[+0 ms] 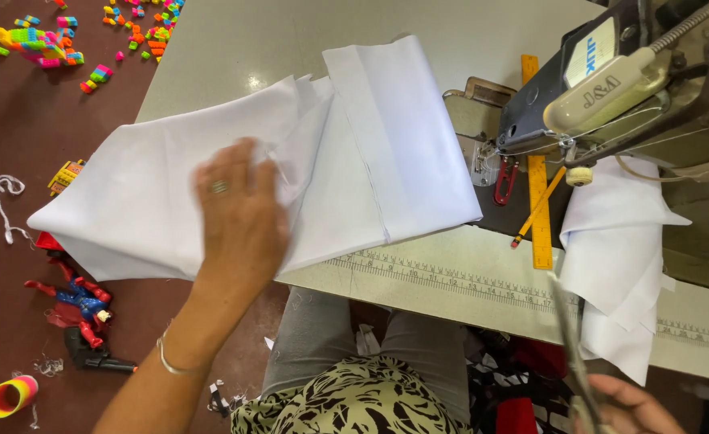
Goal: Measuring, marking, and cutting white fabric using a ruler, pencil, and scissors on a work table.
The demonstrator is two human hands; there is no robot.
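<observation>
The left hand (238,210) lay flat, fingers spread, pressing the white fabric (210,185), which was draped over the sewing table (234,48) to the left of the sewing machine (603,80). The right hand (631,406), below the machine, gripped a blurred grey strap-like object (567,329). A yellow ruler (537,201) lay beneath the machine head. More white cloth (615,257) hung below it.

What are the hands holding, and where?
The left hand lies flat on the white cloth, near its middle. The right hand grips blurred grey scissors at the handle end.
</observation>
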